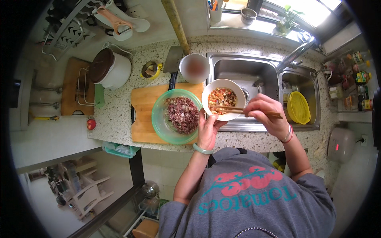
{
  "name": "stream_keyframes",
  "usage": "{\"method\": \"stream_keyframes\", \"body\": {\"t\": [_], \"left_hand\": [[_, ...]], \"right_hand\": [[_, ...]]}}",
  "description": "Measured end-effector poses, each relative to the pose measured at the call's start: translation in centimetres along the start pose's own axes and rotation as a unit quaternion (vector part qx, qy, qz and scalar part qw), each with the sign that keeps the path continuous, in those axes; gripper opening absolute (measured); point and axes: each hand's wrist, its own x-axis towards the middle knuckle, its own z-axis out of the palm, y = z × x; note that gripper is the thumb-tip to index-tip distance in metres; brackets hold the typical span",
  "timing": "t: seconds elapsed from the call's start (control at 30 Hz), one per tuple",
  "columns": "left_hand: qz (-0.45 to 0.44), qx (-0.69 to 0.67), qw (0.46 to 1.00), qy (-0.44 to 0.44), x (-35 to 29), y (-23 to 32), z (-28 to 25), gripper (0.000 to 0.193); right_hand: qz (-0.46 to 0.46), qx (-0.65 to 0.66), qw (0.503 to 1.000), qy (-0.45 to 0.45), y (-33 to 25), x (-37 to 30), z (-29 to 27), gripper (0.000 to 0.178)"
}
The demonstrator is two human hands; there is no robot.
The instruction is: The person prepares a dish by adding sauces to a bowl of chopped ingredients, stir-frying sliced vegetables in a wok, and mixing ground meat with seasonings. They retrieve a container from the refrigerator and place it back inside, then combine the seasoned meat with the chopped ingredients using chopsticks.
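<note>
My left hand [209, 131] grips the near left rim of a white bowl [206, 88], tilted a little toward me. Inside it lies a chopped mix [222, 99] of red, orange and brown bits. In my right hand [268, 113] is a pair of wooden chopsticks [240, 110], their tips down in the mix. Just left of that bowl stands a pale green see-through bowl [158, 129] full of dark red chopped food [181, 115]. It rests on a wooden cutting board [141, 107].
Behind the board are a cleaver [173, 59], a white bowl with reddish contents [194, 68] and a yellow-handled cup [151, 70]. A steel sink [246, 65] with a yellow basket [298, 108] lies right. A white pot [119, 71] and an apple [91, 124] are left.
</note>
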Motion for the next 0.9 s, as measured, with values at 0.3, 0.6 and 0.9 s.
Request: {"method": "stream_keyframes", "body": {"t": [0.3,0.6,0.9], "left_hand": [[-0.003,0.022,1.0,-0.014,-0.3,0.6,-0.3,0.048],[-0.013,0.013,0.999,-0.034,-0.3,1.2,-1.4,0.051],[-0.019,0.023,0.998,-0.054,-0.2,1.7,-1.8,0.056]], "right_hand": [[0.052,0.033,0.994,0.087,2.4,0.6,-1.3,0.011],[0.071,0.081,0.993,0.038,2.3,-0.1,-1.0,0.012],[0.097,0.141,0.98,0.104,3.3,0.1,-0.5,0.011]]}}
